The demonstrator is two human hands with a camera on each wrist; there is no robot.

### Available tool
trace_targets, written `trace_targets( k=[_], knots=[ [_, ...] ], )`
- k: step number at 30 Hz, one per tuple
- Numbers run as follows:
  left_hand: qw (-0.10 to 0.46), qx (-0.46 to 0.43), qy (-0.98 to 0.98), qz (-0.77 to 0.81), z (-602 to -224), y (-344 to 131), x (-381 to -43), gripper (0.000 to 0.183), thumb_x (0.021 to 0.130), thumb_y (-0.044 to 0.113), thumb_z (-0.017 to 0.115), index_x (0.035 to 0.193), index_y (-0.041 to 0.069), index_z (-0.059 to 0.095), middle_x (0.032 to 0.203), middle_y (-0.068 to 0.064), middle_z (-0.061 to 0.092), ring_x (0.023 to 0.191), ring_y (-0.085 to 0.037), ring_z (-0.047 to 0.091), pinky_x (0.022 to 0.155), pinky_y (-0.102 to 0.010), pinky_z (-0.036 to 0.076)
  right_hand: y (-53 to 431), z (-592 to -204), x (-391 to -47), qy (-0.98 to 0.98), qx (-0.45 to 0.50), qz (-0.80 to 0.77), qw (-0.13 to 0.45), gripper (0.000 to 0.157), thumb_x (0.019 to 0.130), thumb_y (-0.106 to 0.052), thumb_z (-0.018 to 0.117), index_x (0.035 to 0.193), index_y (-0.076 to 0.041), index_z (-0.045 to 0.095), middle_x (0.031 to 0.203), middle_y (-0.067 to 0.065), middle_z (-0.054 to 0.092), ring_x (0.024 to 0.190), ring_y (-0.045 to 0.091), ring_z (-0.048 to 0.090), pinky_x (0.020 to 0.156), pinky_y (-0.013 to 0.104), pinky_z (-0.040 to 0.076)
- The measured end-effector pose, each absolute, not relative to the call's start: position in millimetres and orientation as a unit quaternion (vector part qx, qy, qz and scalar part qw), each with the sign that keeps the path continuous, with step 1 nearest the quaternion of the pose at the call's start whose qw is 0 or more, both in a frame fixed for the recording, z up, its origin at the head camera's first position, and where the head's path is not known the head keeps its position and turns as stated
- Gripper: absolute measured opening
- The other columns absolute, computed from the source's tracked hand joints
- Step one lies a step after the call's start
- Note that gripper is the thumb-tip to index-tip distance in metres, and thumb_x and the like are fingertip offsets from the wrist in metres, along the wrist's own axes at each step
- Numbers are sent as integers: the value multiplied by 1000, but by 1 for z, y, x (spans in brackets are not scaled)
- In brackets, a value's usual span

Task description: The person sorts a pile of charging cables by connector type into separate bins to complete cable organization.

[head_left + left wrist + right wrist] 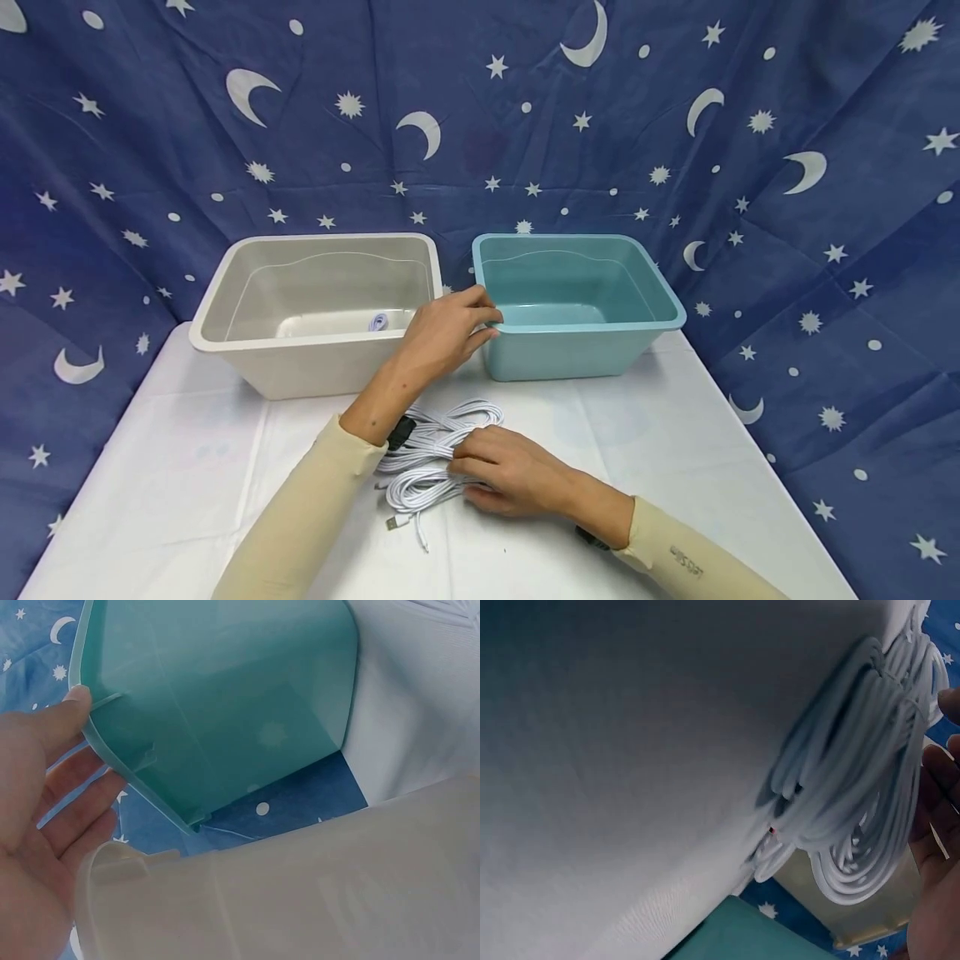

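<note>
My left hand is at the near left corner of the teal bin. In the left wrist view, the left hand has its thumb on the bin's rim and its fingers bent along the other side, pinching the edge. Several coiled white cables lie in a pile on the table below. At the pile's right edge my right hand rests with loosely bent fingers. The right wrist view shows the right hand beside the cable loops, not closed round them. A USB plug sticks out at the front.
Left of the teal bin stands a light grey bin, with a small cable coil inside. Between the two bins is a narrow gap. A white cloth covers the table, and a blue curtain with moons and stars hangs behind.
</note>
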State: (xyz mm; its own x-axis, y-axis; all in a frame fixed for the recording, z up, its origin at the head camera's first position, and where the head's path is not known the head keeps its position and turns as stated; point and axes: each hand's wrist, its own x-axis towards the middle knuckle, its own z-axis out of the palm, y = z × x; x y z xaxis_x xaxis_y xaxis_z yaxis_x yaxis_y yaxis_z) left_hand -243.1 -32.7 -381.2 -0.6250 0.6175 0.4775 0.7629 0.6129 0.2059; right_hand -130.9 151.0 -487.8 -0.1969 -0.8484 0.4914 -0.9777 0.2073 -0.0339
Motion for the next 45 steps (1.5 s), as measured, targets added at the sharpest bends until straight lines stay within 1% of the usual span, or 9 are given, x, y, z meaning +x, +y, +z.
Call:
trace_targets(
  k=[5, 10, 14, 19, 22, 27, 33, 38, 45],
  knots=[
    [180, -397, -877, -202, -382, -30, -243, 21, 98, 28, 79, 117, 19, 82, 116, 5, 67, 98, -17, 70, 82, -35, 56, 151, -492, -131, -755, 606, 167, 189, 34, 88, -15, 82, 120, -11, 69, 115, -2, 66, 105, 13, 62, 91, 30, 54],
    [184, -393, -879, -198, -382, -31, -242, 21, 98, 28, 80, 117, 20, 82, 115, 6, 67, 98, -16, 70, 81, -34, 56, 148, -494, -131, -763, 603, 149, 180, 30, 90, -17, 80, 119, -13, 70, 116, -4, 65, 106, 13, 62, 92, 30, 54],
    [185, -393, -879, -197, -382, -32, -242, 21, 98, 29, 80, 117, 20, 82, 115, 6, 67, 98, -16, 70, 80, -34, 56, 145, -494, -129, -773, 594, 132, 179, 28, 91, -14, 78, 117, -14, 70, 115, -5, 65, 106, 12, 61, 90, 30, 53],
    [185, -395, -877, -203, -383, -31, -243, 21, 98, 29, 79, 117, 19, 82, 115, 5, 67, 97, -16, 70, 79, -34, 56, 144, -494, -128, -785, 578, 123, 187, 28, 89, -10, 78, 115, -13, 69, 111, -3, 65, 104, 12, 62, 90, 30, 54],
    [185, -396, -876, -206, -383, -30, -243, 21, 98, 29, 79, 117, 19, 82, 115, 5, 67, 97, -16, 70, 80, -34, 55, 144, -493, -128, -789, 571, 119, 191, 29, 88, -11, 79, 114, -12, 69, 111, -2, 66, 103, 13, 63, 91, 31, 54],
    [189, -393, -876, -205, -382, -32, -242, 21, 97, 28, 80, 116, 20, 82, 114, 5, 67, 96, -16, 70, 80, -34, 55, 142, -493, -129, -792, 569, 112, 192, 27, 90, -13, 79, 116, -11, 71, 112, -1, 67, 105, 14, 64, 94, 31, 54],
    [189, -394, -875, -206, -382, -33, -242, 21, 97, 27, 81, 116, 19, 82, 114, 5, 67, 96, -16, 70, 81, -35, 55, 138, -493, -129, -791, 572, 117, 183, 29, 85, -10, 78, 113, -10, 70, 110, -1, 65, 102, 16, 63, 97, 30, 53],
    [190, -394, -875, -208, -382, -33, -243, 20, 97, 27, 80, 115, 18, 82, 114, 4, 67, 95, -16, 70, 79, -34, 55, 138, -491, -131, -788, 575, 140, 168, 30, 82, -6, 77, 110, -10, 69, 107, -2, 62, 98, 14, 60, 94, 28, 52],
    [192, -396, -874, -207, -381, -33, -242, 20, 97, 27, 81, 115, 19, 83, 114, 5, 67, 94, -16, 70, 78, -33, 54, 138, -488, -131, -789, 573, 149, 164, 29, 81, -8, 76, 108, -11, 68, 106, -3, 62, 97, 13, 59, 94, 27, 51]
  ],
)
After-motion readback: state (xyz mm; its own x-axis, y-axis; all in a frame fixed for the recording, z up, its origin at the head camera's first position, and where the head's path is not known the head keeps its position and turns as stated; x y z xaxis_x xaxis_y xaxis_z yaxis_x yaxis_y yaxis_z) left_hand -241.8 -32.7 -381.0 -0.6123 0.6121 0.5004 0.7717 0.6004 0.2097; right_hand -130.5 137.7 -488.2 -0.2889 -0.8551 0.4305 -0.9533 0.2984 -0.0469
